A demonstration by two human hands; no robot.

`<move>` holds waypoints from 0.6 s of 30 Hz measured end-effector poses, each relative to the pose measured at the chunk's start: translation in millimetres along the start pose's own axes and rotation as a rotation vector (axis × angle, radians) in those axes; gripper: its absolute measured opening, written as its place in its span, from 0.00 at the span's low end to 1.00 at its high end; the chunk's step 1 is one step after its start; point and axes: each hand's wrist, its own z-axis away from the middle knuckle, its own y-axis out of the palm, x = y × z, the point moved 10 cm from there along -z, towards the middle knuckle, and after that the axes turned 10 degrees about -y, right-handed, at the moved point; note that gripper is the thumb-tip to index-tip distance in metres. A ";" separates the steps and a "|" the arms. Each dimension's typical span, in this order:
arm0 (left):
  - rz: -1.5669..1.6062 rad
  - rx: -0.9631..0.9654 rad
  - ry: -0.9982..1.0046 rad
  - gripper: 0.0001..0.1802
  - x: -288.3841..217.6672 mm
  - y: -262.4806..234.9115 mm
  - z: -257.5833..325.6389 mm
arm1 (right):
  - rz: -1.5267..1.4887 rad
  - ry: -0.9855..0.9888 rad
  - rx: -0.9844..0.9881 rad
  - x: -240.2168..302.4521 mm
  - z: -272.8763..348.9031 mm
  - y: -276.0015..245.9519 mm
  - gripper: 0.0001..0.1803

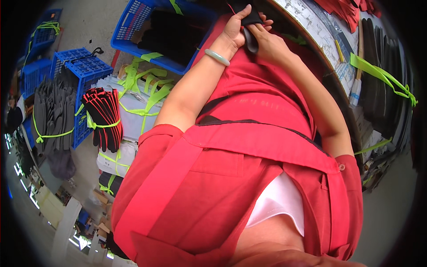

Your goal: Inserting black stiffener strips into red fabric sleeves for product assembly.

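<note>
Both hands are close together over my lap at the top of the view, working on one small black fabric piece. My left hand, with a pale bangle on its wrist, is closed round the piece's left side, thumb up. The fingers of my right hand press on it from the right. A rounded dark grey flap hangs between the hands; whether it is part of the black piece I cannot tell. A thin red thread or edge shows by the left thumb. The piece's far end is cut off by the frame.
A blue crate with dark pieces stands left of my arms. Beside it are a black-and-red bundle, a grey bundle and white packs tied with lime strips. At right, a worktable holds a ruler and red cloth; dark strips stand bundled.
</note>
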 end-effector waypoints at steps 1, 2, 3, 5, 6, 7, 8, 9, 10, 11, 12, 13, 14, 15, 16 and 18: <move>-0.040 -0.031 0.047 0.17 -6.8 -3.5 4.5 | 0.001 -0.005 -0.013 13.4 7.5 -10.3 0.34; -0.035 -0.036 0.061 0.17 -12.1 -8.0 6.4 | -0.001 -0.019 -0.007 16.7 12.5 -6.1 0.34; 0.039 0.031 0.010 0.16 -10.1 -6.1 2.0 | 0.026 -0.072 -0.074 20.3 21.8 -7.6 0.34; 0.182 0.205 -0.049 0.18 -11.5 -9.7 -5.6 | 0.052 -0.137 -0.157 27.2 23.1 -6.7 0.29; 0.183 0.205 -0.061 0.18 -4.5 -13.8 -11.1 | 0.052 -0.125 -0.158 20.9 16.6 -5.4 0.29; 0.089 0.110 0.022 0.16 -8.7 -21.3 -14.9 | 0.070 -0.099 -0.114 13.0 5.8 -2.3 0.26; -0.006 0.017 0.107 0.15 -14.7 -27.7 -16.6 | 0.089 -0.074 -0.071 5.2 -4.3 0.3 0.24; 0.051 0.043 0.068 0.13 -13.5 -24.7 -15.6 | 0.088 -0.078 -0.078 2.9 -14.5 0.4 0.21; 0.043 0.045 0.063 0.13 -13.0 -21.5 -15.5 | 0.088 -0.072 -0.086 0.9 -14.1 -0.5 0.21; 0.040 0.049 0.068 0.12 -12.3 -18.5 -14.8 | 0.080 -0.062 -0.104 -1.1 -11.0 -2.3 0.21; 0.043 0.047 0.079 0.12 -11.1 -17.1 -9.4 | 0.067 -0.059 -0.114 2.8 -6.7 -2.4 0.21; 0.078 0.046 0.028 0.12 -5.5 -12.5 -4.4 | 0.079 -0.092 -0.205 12.5 3.9 -10.2 0.22; 0.079 0.043 0.029 0.12 -6.7 -17.0 -7.7 | 0.075 -0.093 -0.204 12.5 2.4 -8.3 0.22; 0.075 0.064 0.056 0.13 -9.4 -18.7 -8.2 | 0.095 -0.093 -0.195 15.6 2.2 -7.7 0.21; 0.072 0.086 0.066 0.14 -7.5 -19.0 -10.1 | 0.115 -0.076 -0.186 15.8 6.4 -6.9 0.21; 0.112 0.071 0.019 0.13 -8.5 -19.6 -15.1 | 0.135 -0.073 -0.174 7.4 -12.7 -9.0 0.22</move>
